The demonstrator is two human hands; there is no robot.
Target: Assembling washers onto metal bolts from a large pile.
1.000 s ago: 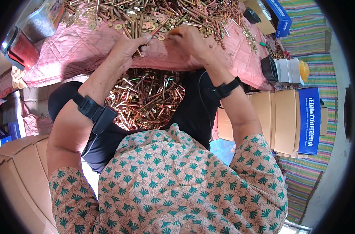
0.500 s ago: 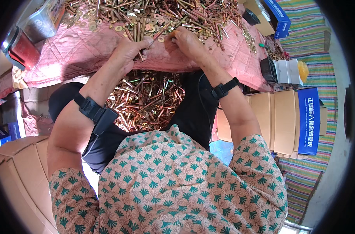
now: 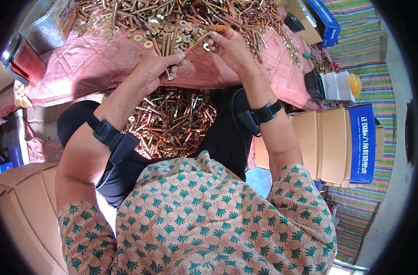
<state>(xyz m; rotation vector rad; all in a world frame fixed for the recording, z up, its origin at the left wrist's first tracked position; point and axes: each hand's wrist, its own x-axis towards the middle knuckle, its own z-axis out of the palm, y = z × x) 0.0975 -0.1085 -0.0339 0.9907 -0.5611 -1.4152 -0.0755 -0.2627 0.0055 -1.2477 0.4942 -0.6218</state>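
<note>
Both hands are up at the near edge of the table [image 3: 99,64], which is draped in pink quilted cloth. The left hand [image 3: 154,68] has its fingers closed around a bunch of long, slim, brass-coloured metal bolts [image 3: 167,42], their shafts fanning up and away over the cloth. One more, a long coppery metal bolt [image 3: 193,47], slants out to the right from that same grip, and here is the right hand [image 3: 238,52] at its upper end, thumb and forefinger bent together right at the tip. An orange covering [image 3: 219,29] shows on one of the right fingers. Just below, against those curled fingers, gleams a small silvery ring-shaped metal piece [image 3: 206,46]; whether it is gripped or merely resting there, I cannot tell.

Beyond the hands lie loose flat brass-coloured washers [image 3: 109,35], and behind them a jumbled heap of coppery metal bolts [image 3: 245,16] spreads across the table. Below, between the knees, there's a second glinting pile of mixed metal bolts [image 3: 172,128]. Over to the left stands a red container with a dark handle [image 3: 30,59], just beside a clear plastic tub [image 3: 50,30].
</note>
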